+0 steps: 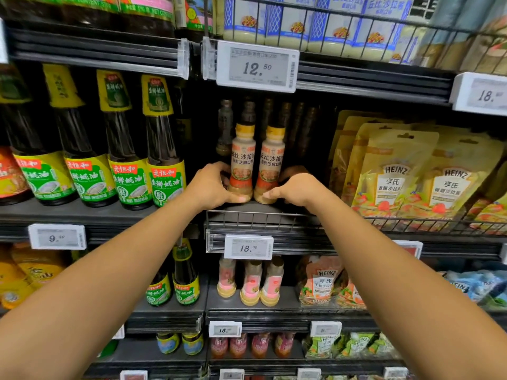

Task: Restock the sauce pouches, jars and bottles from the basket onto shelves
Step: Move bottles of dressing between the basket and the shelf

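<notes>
Left hand (211, 185) gripped the left bottle (242, 160), right hand (297, 187) the right bottle (271, 161) — both upright on the shelf (263, 208). Advised: bases flat, labels forward.

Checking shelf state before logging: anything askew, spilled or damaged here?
Nothing spilled or broken. The two dressing bottles stand upright side by side, left hand and right hand gripping their bases. Only oddity: dark bottles of another kind stand behind them. Pouches on the right lean, perhaps lens distortion.

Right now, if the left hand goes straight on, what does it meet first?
The left hand grips the left bottle; further in, probably the dark bottle behind it, though depth is unclear.
</notes>
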Demonstrator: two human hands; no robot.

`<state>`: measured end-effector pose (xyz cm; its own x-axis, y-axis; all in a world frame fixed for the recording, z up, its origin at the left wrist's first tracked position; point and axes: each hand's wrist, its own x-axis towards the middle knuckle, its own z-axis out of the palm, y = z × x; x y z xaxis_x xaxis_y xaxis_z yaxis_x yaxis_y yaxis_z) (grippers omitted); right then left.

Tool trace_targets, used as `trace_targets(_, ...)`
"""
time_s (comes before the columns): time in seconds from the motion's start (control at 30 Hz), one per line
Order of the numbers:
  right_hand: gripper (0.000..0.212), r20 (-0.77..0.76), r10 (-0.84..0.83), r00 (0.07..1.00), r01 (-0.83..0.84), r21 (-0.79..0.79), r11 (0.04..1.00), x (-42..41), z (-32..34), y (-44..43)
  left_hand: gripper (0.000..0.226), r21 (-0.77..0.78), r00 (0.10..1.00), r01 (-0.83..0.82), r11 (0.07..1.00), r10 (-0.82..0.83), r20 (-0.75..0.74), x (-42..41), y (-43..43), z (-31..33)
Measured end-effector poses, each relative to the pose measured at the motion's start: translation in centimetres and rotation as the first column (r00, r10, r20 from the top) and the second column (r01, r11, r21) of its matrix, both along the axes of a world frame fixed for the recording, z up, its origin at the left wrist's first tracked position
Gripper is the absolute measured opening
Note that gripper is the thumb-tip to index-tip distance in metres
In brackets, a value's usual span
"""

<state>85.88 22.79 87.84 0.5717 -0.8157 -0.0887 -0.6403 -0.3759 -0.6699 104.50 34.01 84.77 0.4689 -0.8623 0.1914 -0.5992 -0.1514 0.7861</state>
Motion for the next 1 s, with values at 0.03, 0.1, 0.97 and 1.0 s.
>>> trace_targets(0.03, 0.063, -0.003, 0.006, 1.000, -0.006, 0.013, 1.000, 0.3, 0.0, -0.2, 0.086, 0.004, 1.000, -0.006, 1.000, 0.006, 0.007, 0.1, -0.2, 0.0)
trace_targets(0.1, 0.053, -0.001, 0.021, 1.000, -0.021, 0.006, 1.000, 1.0, 0.1, -0.7, 0.079, 0.008, 1.000, -0.020, 1.000, 0.020, 0.000, 0.3, -0.6, 0.0)
trace_targets(0.97, 0.023, 0.116, 0.229, 0.966, -0.204, -0.195, 0.959, 8.3, -1.7, -12.6, 0.039, 0.104, 0.910, -0.254, 0.962, 0.201, 0.362, 1.7, -9.1, 2.2)
trace_targets(1.0, 0.022, 0.116, 0.228, 0.967, -0.203, -0.197, 0.959, 8.4, -1.8, -12.7, 0.040, 0.104, 0.915, -0.253, 0.962, 0.203, 0.349, 1.7, -9.1, 2.1)
